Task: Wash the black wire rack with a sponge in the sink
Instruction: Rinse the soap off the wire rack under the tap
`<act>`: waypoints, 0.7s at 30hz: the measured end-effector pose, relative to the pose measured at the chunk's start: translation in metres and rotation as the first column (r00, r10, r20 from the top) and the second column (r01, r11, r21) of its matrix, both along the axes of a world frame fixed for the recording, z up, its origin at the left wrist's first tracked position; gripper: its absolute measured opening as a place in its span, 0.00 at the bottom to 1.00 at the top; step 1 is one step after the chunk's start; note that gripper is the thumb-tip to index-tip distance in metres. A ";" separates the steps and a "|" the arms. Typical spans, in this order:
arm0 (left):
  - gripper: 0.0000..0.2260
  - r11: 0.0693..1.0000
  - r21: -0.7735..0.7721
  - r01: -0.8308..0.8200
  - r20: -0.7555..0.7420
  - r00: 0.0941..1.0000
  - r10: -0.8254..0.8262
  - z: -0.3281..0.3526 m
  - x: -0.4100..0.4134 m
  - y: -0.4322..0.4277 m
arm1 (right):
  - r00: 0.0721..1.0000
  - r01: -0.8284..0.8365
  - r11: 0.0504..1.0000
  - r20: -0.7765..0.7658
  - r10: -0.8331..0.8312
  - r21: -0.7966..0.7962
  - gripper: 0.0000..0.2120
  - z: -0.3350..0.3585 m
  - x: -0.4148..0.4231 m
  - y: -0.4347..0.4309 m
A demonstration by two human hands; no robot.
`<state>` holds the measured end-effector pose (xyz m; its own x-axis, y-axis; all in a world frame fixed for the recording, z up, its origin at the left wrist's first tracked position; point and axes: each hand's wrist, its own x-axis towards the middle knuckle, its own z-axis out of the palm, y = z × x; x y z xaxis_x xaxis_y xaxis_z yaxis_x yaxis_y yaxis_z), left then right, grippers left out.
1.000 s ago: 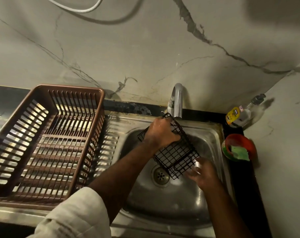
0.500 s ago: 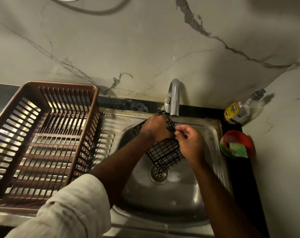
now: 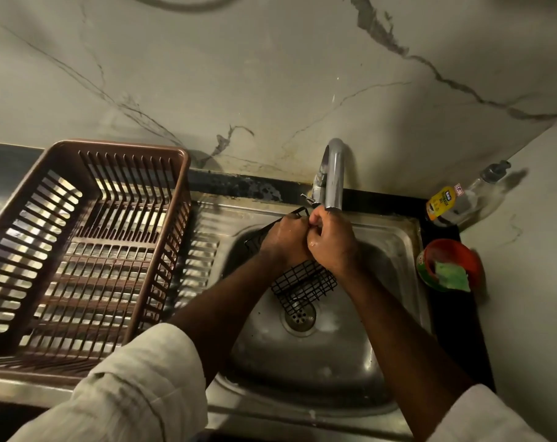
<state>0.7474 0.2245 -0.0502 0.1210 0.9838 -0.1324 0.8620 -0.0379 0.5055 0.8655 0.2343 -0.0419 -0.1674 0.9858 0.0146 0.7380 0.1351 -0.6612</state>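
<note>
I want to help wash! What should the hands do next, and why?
Probably the right hand should let go and fetch the green sponge from the red bowl: it and the left hand grip the black wire rack under the faucet.

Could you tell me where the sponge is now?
Head view, right side: the green sponge lies in the red bowl beside the sink, near the soap bottle.

Dim, cracked marble wall [image 3: 270,74]; black counter [image 3: 462,314]
</note>
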 end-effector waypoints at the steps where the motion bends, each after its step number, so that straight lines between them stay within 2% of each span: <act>1: 0.16 1.000 -0.007 -0.027 0.019 0.999 0.027 0.000 0.002 -0.002 | 0.999 0.032 0.999 -0.007 -0.032 -0.012 0.06 0.000 -0.001 0.001; 6: 0.22 0.991 0.042 -0.125 0.140 0.983 0.118 -0.006 0.023 -0.019 | 0.980 0.167 0.986 0.113 -0.164 -0.015 0.13 -0.007 0.002 0.010; 12: 0.22 0.960 0.216 -0.176 0.085 0.983 0.161 -0.012 0.037 -0.034 | 0.986 0.077 0.975 0.158 -0.044 -0.207 0.13 -0.004 0.014 0.010; 18: 0.23 0.971 0.135 -0.199 0.075 0.979 0.190 -0.011 0.032 -0.034 | 0.973 0.060 0.977 0.228 -0.012 -0.205 0.11 -0.001 0.008 0.011; 21: 0.23 0.973 0.075 -0.219 0.171 0.964 0.204 -0.010 0.028 -0.038 | 0.962 0.069 0.977 0.274 -0.011 -0.201 0.11 -0.001 0.006 0.009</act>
<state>0.7755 0.1866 -0.0607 -0.0790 0.9962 -0.0360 0.7628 0.0837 0.6412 0.8719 0.2431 -0.0427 -0.0970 0.9682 -0.2308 0.8947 -0.0167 -0.4463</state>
